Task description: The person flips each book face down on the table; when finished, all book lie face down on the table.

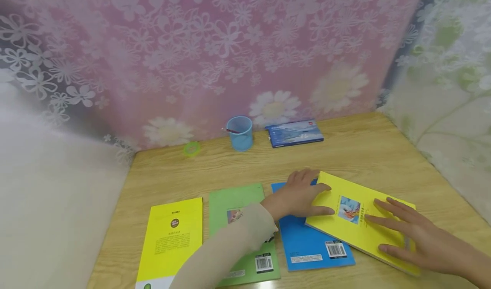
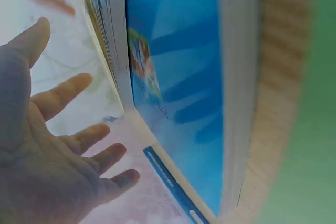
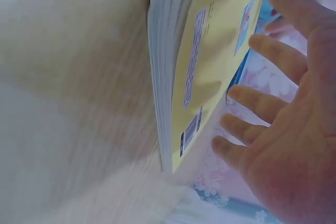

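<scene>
A yellow book [image 1: 330,221] with a small picture on its cover lies at a slant, its left end overlapping a blue book [image 1: 307,246]. My left hand [image 1: 301,197] is over that left end, fingers spread. Fingers likewise apart, my right hand [image 1: 418,233] is over the book's right end. In the left wrist view the open palm [image 2: 58,166] stands off the blue cover [image 2: 178,77]. The right wrist view has the other palm [image 3: 283,140] facing the yellow cover [image 3: 215,72]; neither hand grips it. Whether fingertips touch the cover, I cannot tell.
A green book [image 1: 235,195], partly behind the left sleeve [image 1: 234,242], and another yellow book [image 1: 172,238] lie to the left. Farther back are a green tape roll [image 1: 192,148], a blue cup [image 1: 241,140] with a thin stick inside, and a blue box [image 1: 296,134].
</scene>
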Action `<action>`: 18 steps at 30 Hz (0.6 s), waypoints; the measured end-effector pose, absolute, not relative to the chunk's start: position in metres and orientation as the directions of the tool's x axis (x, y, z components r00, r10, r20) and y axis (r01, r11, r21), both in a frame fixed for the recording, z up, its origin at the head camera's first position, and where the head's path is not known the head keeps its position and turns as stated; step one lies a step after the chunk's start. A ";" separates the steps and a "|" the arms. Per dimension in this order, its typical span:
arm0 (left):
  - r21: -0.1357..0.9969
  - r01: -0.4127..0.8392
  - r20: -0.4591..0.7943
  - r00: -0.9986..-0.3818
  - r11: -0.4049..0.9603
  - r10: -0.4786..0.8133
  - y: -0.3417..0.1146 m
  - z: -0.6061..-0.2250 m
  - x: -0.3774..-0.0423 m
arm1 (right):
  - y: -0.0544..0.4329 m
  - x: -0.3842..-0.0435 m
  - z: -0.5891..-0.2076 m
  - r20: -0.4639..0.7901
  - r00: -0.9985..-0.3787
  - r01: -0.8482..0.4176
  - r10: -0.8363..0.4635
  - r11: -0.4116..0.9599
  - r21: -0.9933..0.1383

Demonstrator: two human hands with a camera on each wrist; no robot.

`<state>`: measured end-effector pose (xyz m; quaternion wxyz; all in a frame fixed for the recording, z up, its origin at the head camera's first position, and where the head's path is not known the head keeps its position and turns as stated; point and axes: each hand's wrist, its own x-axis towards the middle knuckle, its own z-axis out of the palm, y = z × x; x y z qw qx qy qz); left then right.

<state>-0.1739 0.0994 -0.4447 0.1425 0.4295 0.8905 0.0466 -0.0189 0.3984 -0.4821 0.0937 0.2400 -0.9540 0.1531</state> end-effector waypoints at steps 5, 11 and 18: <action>0.072 0.791 -0.232 -0.579 0.608 0.781 0.091 -0.444 -0.153 | 0.400 -0.036 -0.484 0.144 -0.901 -0.433 -0.408 0.836 -0.338; 0.061 0.809 -0.299 -0.544 0.584 0.784 0.087 -0.444 -0.136 | 0.400 -0.054 -0.489 0.104 -0.890 -0.451 -0.444 0.826 -0.337; 0.094 0.812 -0.297 -0.529 0.576 0.795 0.081 -0.450 -0.131 | 0.399 -0.066 -0.491 0.063 -0.888 -0.445 -0.455 0.818 -0.365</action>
